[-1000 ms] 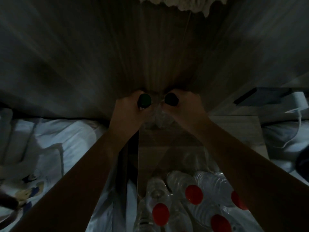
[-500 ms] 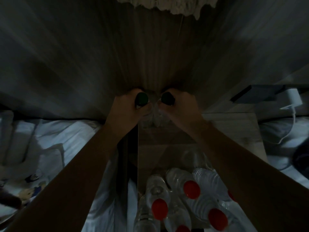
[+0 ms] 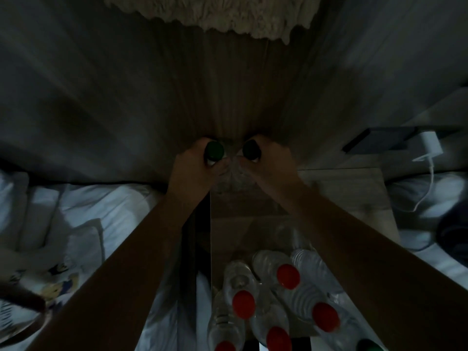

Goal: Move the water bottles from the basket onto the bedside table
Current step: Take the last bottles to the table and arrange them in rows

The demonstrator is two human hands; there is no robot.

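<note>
Layout around your bedside table (image 3: pixel 354 188)

Your two held bottles (image 3: pixel 229 173) stand at its far edge; other bottles (image 3: pixel 286 277) cluster nearer you; bedding (image 3: pixel 83 214) lies left.

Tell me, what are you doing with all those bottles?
A person is holding two clear water bottles with dark green caps, one in the left hand and one in the right hand, at the far end of the bedside table near the wall. Closer to the camera lie more water bottles with red caps, bunched together. The room is dim, so I cannot tell whether the held bottles are touching the tabletop yet.
</note>
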